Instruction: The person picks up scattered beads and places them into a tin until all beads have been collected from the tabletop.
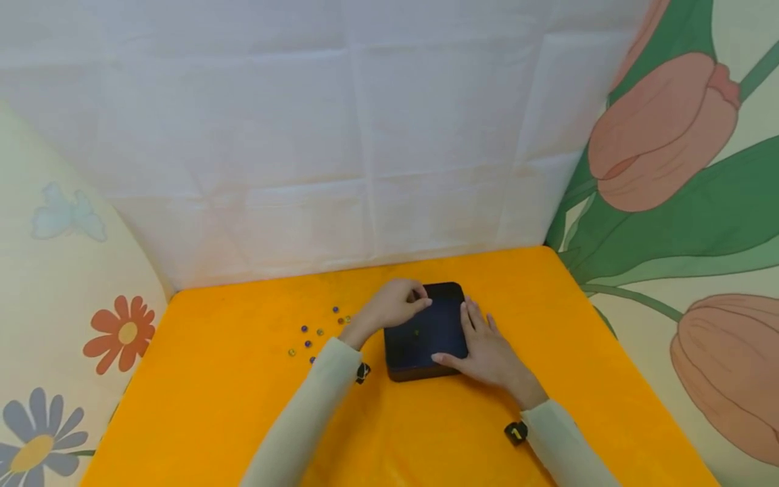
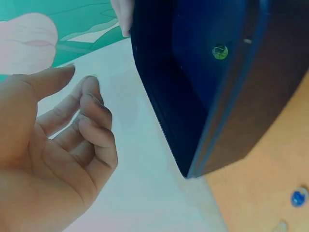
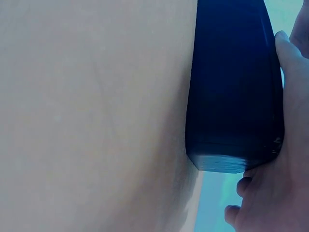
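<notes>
A black rectangular open box (image 1: 439, 318) lies on the yellow tabletop, with a small green-yellow glass marble (image 2: 220, 51) on its floor. My left hand (image 1: 398, 302) hangs over the box's left side; its thumb and loosely bent fingers stand apart, and nothing shows between them in the left wrist view. My right hand (image 1: 489, 352) holds the box at its right side, fingers along the outer wall and thumb across the near right corner. Left of the box, several blue and yellowish glass marbles (image 1: 304, 329) lie scattered, some close to the left forearm.
The yellow tabletop (image 1: 201, 406) meets a white cloth backdrop (image 1: 274, 135) at the back. Flower-printed panels (image 1: 645, 135) stand along both sides. A small black tag (image 1: 516, 433) sits at the right wrist and another (image 1: 362, 373) at the left.
</notes>
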Available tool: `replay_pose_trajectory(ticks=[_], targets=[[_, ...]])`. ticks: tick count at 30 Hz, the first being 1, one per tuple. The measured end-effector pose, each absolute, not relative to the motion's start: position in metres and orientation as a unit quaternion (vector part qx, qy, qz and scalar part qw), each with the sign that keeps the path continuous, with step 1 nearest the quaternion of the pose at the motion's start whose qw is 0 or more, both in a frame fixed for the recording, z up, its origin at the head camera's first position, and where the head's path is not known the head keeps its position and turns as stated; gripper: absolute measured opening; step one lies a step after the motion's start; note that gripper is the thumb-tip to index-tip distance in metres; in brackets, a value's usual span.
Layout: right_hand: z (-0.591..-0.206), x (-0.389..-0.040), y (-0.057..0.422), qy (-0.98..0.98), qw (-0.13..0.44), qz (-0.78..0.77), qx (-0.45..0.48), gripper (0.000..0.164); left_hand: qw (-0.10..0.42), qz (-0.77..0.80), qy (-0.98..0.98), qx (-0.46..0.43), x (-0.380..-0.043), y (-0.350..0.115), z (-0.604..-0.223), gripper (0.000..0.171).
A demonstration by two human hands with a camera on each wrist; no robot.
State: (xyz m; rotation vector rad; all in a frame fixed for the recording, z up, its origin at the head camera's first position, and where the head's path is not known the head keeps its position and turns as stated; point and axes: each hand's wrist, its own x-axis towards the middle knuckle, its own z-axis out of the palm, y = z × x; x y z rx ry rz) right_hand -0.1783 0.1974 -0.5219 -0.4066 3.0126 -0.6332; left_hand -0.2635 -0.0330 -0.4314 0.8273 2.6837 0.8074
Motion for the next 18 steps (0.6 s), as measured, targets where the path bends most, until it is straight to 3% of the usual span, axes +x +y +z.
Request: replay_pose_trajectory(ticks=[18], targets=[[-0.523, -0.177, 0.199, 0.967, 0.014, -0.216, -0.134, 0.127, 0.099, 0.363, 0.903, 0.209, -0.228, -0.116, -0.437, 0.023]])
